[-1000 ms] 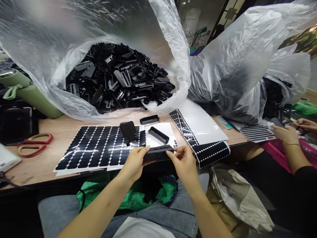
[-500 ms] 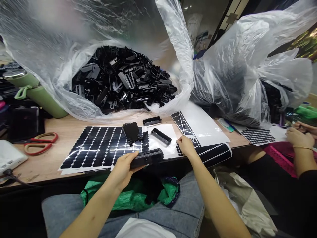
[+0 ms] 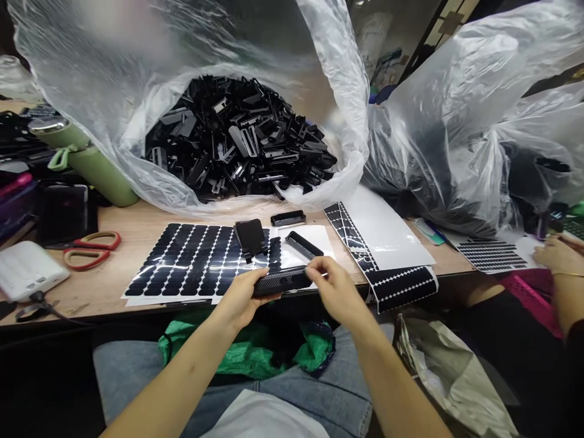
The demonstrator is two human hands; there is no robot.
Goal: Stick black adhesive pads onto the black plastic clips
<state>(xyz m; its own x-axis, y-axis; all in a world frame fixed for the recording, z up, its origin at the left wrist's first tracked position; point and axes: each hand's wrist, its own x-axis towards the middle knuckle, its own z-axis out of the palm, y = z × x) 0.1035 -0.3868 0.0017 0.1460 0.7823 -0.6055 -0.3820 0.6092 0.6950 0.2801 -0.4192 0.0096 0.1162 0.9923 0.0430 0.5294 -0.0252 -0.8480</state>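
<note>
My left hand [image 3: 243,299] grips the left end of a long black plastic part [image 3: 285,281] with a textured face, held just over the table's front edge. At the part's right end, my right hand [image 3: 332,286] has thumb and forefinger pinched together; anything between them is too small to make out. Just behind lie two similar black parts, one near [image 3: 304,244] and one farther back [image 3: 288,218]. A black bracket-like piece [image 3: 250,237] rests on a sheet of black stickers [image 3: 182,258]. Right of my hands, another sheet of black stickers [image 3: 404,289] hangs over the edge.
Behind stands a large clear plastic bag [image 3: 351,146] full of black parts [image 3: 246,134]. Red-handled scissors [image 3: 91,249], a white power bank [image 3: 31,271] and a green bottle [image 3: 98,170] occupy the left. Another person's hand [image 3: 559,252] is at far right.
My right hand has moved left from the sticker sheet to the right end of the black part. The left hand still holds that part. The camera view has shifted slightly.
</note>
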